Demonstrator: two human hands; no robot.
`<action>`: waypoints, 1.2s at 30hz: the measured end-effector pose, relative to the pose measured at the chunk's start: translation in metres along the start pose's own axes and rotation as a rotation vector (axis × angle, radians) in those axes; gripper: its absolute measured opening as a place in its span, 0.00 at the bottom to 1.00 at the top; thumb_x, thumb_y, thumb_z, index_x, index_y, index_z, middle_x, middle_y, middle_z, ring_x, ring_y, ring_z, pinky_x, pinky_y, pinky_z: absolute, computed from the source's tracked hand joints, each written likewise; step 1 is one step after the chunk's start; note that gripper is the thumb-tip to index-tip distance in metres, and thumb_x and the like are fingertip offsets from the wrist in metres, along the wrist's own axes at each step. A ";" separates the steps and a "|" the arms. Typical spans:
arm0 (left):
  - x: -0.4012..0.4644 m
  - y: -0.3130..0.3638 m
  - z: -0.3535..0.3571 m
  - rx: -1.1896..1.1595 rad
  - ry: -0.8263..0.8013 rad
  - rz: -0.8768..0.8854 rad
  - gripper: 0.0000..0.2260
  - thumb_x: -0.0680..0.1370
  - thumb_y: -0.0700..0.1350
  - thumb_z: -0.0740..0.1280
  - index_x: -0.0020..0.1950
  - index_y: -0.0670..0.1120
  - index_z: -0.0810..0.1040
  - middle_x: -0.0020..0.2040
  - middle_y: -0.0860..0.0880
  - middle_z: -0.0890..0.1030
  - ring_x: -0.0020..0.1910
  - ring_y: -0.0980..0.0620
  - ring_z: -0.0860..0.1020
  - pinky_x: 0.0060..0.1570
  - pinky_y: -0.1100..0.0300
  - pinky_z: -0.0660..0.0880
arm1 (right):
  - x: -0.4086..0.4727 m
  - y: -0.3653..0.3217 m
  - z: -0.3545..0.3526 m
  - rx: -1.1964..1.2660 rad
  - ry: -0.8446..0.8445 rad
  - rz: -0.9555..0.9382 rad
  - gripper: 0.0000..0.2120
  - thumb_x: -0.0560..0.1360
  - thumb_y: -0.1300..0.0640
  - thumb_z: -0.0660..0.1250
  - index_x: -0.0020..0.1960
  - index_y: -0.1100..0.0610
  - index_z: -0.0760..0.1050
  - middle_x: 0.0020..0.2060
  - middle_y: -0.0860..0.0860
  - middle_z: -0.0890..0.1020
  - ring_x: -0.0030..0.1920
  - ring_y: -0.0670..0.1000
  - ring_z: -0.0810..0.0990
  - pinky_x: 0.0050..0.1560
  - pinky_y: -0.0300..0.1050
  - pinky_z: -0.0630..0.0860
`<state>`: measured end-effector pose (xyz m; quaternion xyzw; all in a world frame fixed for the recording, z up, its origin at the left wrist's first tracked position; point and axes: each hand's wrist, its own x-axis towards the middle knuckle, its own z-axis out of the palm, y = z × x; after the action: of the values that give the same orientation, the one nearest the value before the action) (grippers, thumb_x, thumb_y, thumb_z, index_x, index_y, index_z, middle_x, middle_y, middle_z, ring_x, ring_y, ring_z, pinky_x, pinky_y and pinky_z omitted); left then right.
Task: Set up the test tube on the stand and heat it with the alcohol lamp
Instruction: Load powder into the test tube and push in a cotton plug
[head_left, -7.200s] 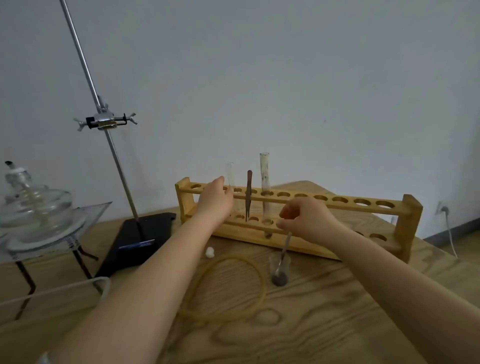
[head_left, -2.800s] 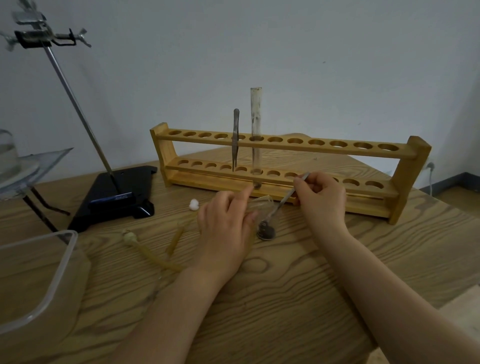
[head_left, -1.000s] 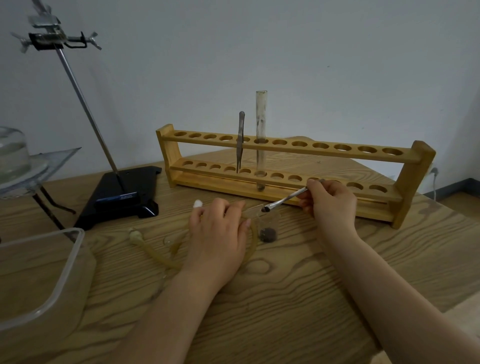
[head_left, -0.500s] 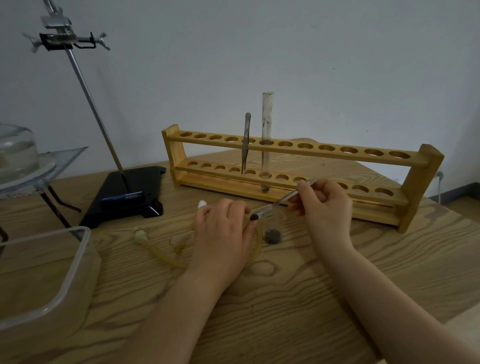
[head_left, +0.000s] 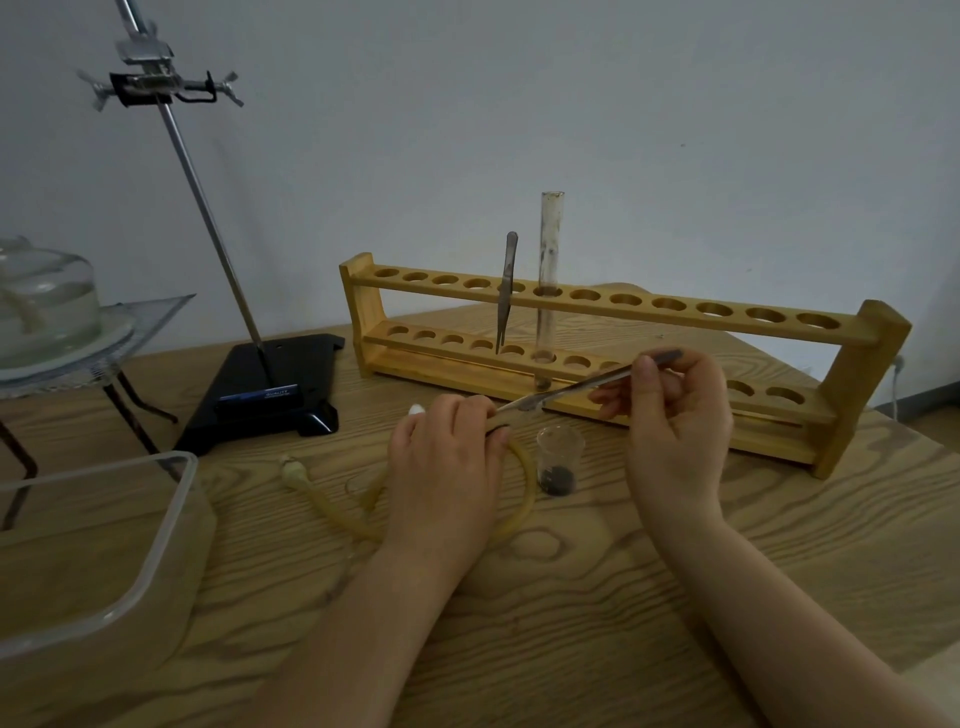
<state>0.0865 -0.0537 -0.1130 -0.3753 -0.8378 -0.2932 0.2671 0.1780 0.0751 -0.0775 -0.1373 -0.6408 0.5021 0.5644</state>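
My left hand (head_left: 447, 467) rests low over the table, closed around a clear test tube whose mouth (head_left: 529, 407) just shows at my fingertips; the rest of the tube is hidden. My right hand (head_left: 670, 415) pinches a thin metal spatula (head_left: 582, 387), its tip reaching the left hand's fingers. A small glass beaker (head_left: 559, 460) with dark powder stands between my hands. Another test tube (head_left: 549, 270) stands upright in the wooden rack (head_left: 852, 364). The stand's rod and clamp (head_left: 156, 89) rise at the left from a black base (head_left: 270, 389). The alcohol lamp (head_left: 44, 306) sits at the far left.
Metal tweezers (head_left: 506, 291) stand in the rack beside the tube. A yellowish rubber hose (head_left: 522, 499) curls under my left hand, and a white cotton ball (head_left: 415, 409) lies behind it. A clear plastic box (head_left: 104, 545) fills the near left. The lamp rests on a gauze-topped tripod (head_left: 130, 410).
My right hand lifted the spatula out of the beaker and moved its tip left to the tube mouth at my left hand. The left hand stayed put.
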 end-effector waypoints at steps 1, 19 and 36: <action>0.000 0.000 0.000 -0.006 0.006 -0.007 0.09 0.78 0.51 0.57 0.53 0.50 0.73 0.48 0.53 0.73 0.45 0.56 0.70 0.51 0.55 0.70 | 0.001 0.001 0.000 -0.001 0.011 -0.004 0.08 0.80 0.63 0.58 0.45 0.51 0.68 0.31 0.48 0.80 0.33 0.45 0.82 0.33 0.36 0.78; 0.000 -0.002 0.001 0.000 0.012 -0.027 0.10 0.77 0.51 0.58 0.52 0.48 0.74 0.48 0.51 0.74 0.44 0.53 0.72 0.46 0.58 0.66 | -0.001 0.014 -0.003 -0.254 -0.131 -0.026 0.04 0.79 0.57 0.61 0.48 0.51 0.73 0.35 0.46 0.77 0.34 0.42 0.76 0.35 0.31 0.73; -0.001 -0.001 -0.001 -0.025 0.015 -0.028 0.11 0.78 0.51 0.57 0.54 0.48 0.73 0.48 0.52 0.73 0.46 0.56 0.69 0.49 0.57 0.68 | -0.003 0.022 0.000 -0.388 -0.233 0.098 0.05 0.79 0.53 0.61 0.47 0.49 0.75 0.35 0.45 0.78 0.34 0.43 0.75 0.32 0.31 0.68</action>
<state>0.0862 -0.0550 -0.1134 -0.3648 -0.8372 -0.3099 0.2644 0.1699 0.0830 -0.0967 -0.2156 -0.7786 0.4087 0.4245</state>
